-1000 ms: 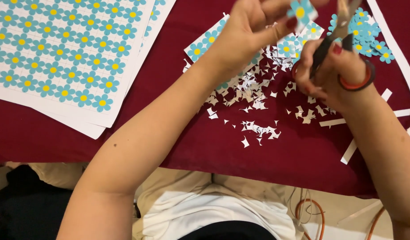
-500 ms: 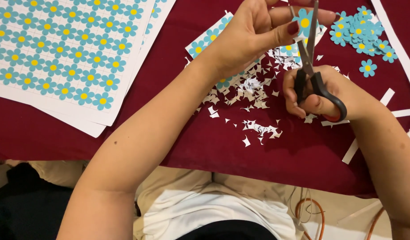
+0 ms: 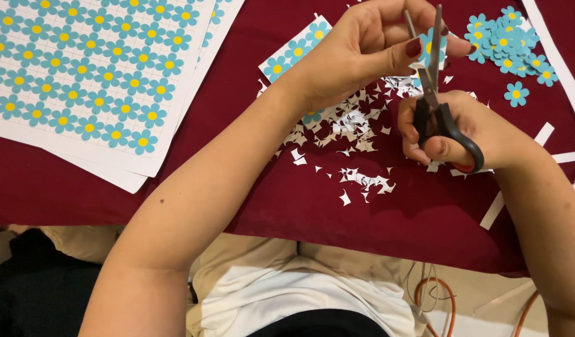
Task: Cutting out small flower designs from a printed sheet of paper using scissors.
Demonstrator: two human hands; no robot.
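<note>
Maroon cloth covers the table. Printed sheets of blue flowers lie at 10 o'clock. White paper scraps scattered at centre. Pile of cut flowers at 2 o'clock. Left hand pinches a paper flower at 1 o'clock. Right hand closed through the handles of black scissors, blades open around the flower.

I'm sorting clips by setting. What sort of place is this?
Probably a home craft spot: a dark red cloth covered with printed flower sheets, white paper scraps and cut-out flowers, scissors in the right hand.
</note>
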